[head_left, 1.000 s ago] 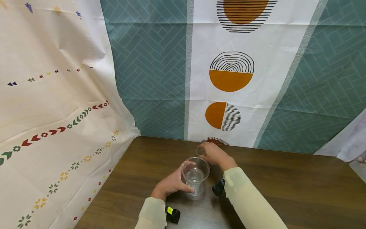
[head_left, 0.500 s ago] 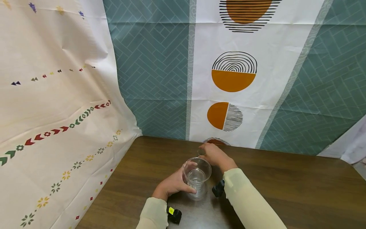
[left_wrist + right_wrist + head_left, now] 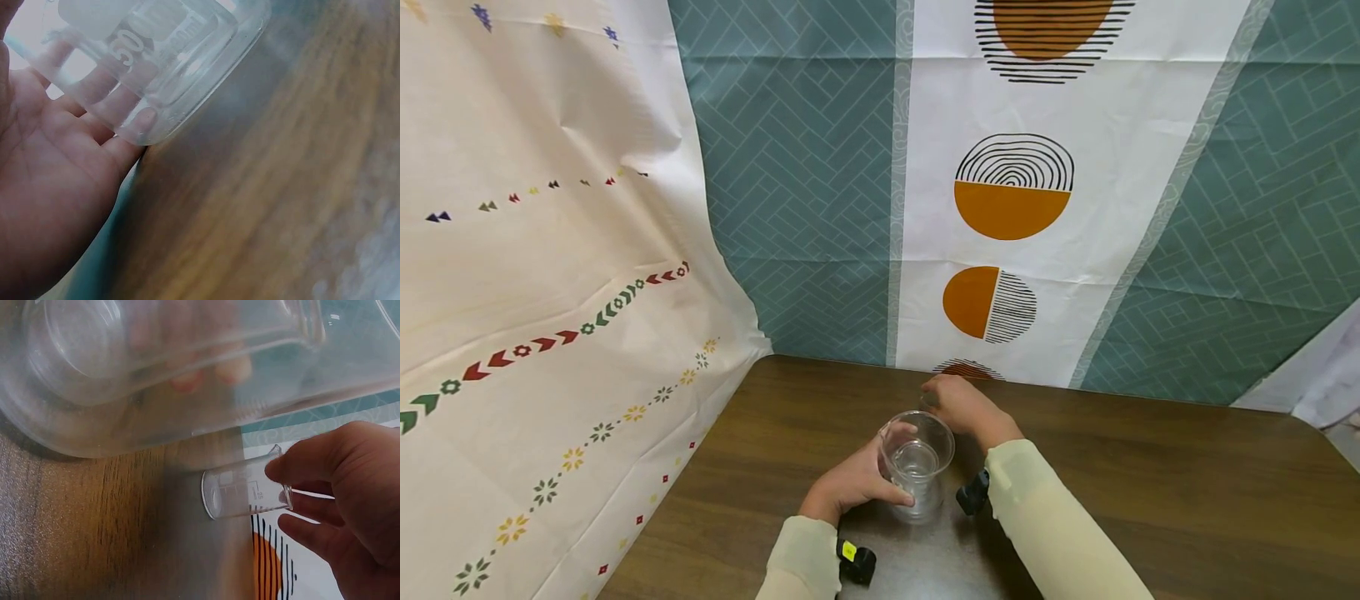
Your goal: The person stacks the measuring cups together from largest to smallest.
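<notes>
A large clear beaker stands on the table with a smaller clear vessel nested inside. My left hand is curled round its left side, thumb in front, and the fingers show through the wall in the left wrist view. White printed numbers mark the beaker wall. Just behind, my right hand pinches a small clear beaker near its rim, between thumb and fingers. That small beaker is mostly hidden by the hand in the head view. Whether its base touches the table cannot be told.
Brown wood-grain table extends to both sides. A patterned teal and white cloth hangs along its back edge, and a cream cloth borders the left. Black wrist cameras sit near both hands.
The head view has shifted slightly. Both hands and the beakers stay in almost the same places.
</notes>
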The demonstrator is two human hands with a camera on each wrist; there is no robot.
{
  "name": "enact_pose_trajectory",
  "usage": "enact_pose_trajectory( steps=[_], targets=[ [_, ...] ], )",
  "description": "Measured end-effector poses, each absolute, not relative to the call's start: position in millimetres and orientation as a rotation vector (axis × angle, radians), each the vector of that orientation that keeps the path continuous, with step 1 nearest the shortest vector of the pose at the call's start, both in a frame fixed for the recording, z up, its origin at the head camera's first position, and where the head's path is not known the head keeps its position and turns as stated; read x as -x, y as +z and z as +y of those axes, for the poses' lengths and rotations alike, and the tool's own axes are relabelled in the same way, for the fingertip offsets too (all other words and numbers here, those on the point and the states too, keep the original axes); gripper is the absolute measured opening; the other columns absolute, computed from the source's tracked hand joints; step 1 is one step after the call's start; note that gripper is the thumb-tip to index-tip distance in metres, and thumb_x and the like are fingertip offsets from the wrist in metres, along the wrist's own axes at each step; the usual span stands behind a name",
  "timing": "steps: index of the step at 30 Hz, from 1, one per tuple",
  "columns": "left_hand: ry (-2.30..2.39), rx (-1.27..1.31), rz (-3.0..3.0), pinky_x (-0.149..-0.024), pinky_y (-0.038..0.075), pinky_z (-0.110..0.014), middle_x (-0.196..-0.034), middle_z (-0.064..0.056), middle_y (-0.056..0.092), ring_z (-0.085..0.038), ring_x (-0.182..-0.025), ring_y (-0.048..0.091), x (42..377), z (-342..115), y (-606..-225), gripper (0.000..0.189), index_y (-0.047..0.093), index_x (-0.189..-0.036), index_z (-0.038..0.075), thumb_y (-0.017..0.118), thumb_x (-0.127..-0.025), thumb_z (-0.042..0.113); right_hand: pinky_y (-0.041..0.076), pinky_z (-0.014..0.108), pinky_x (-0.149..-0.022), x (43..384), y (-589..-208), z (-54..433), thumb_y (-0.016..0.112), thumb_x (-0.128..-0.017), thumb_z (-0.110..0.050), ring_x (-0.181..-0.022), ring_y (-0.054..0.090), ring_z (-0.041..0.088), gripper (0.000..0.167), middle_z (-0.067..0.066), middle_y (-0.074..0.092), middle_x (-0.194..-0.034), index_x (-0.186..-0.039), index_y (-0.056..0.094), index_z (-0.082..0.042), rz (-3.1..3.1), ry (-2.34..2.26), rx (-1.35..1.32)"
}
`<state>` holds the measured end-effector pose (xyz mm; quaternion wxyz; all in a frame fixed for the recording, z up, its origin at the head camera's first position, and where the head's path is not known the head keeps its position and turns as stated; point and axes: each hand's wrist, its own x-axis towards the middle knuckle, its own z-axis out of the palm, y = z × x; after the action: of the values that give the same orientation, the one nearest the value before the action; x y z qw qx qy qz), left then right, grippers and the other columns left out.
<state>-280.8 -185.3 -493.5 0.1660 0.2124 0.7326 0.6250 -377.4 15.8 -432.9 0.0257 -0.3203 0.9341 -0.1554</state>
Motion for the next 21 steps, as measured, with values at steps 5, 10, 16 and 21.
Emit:
enact_pose_trajectory(
  steps=[5,10,16,21],
  targets=[
    [1.771,-0.62,2.101,-0.098,0.044,-0.027,-0.144,-0.004,0.042,-0.02,-0.129,0.043,280.4,-185.4,-492.9,0.087,0.037,-0.138,0.027,0.086,-0.068,0.008,0.045,0.046,-0.102,376.4,-432.3,17.6,0.064,-0.091,-0.014,-0.116,0.059,0.033,0.034,0.016,0.065,-0.122,-0.121,0.063,0.002,2.891,-0.495,1.012],
    [1.772,-0.62,2.095,-0.099,0.043,-0.028,-0.144,-0.003,0.042,-0.02,-0.129,0.043,280.8,-185.1,-493.5,0.087,0.038,-0.138,0.026,0.086,-0.068,0.008,0.045,0.045,-0.103,376.1,-431.4,18.9,0.064,-0.092,-0.015,-0.117,0.058,0.033,0.034,0.016,0.065,-0.121,-0.121,0.063,0.002,2.897,-0.45,1.015],
    [1.785,-0.621,2.076,-0.1,0.042,-0.028,-0.146,-0.004,0.041,-0.02,-0.131,0.041,281.0,-185.3,-493.0,0.088,0.037,-0.139,0.025,0.086,-0.068,0.007,0.045,0.045,-0.102,375.0,-429.4,20.5,0.065,-0.091,-0.013,-0.115,0.059,0.032,0.033,0.014,0.067,-0.119,-0.12,0.064,0.001,2.893,-0.43,0.989],
    [1.788,-0.63,2.085,-0.1,0.042,-0.027,-0.146,-0.004,0.041,-0.02,-0.132,0.041,281.5,-185.6,-494.1,0.088,0.037,-0.139,0.024,0.086,-0.068,0.006,0.046,0.045,-0.101,374.8,-427.3,22.7,0.066,-0.089,-0.011,-0.115,0.059,0.031,0.033,0.013,0.067,-0.12,-0.121,0.065,0.0,2.883,-0.412,0.96]
  ],
)
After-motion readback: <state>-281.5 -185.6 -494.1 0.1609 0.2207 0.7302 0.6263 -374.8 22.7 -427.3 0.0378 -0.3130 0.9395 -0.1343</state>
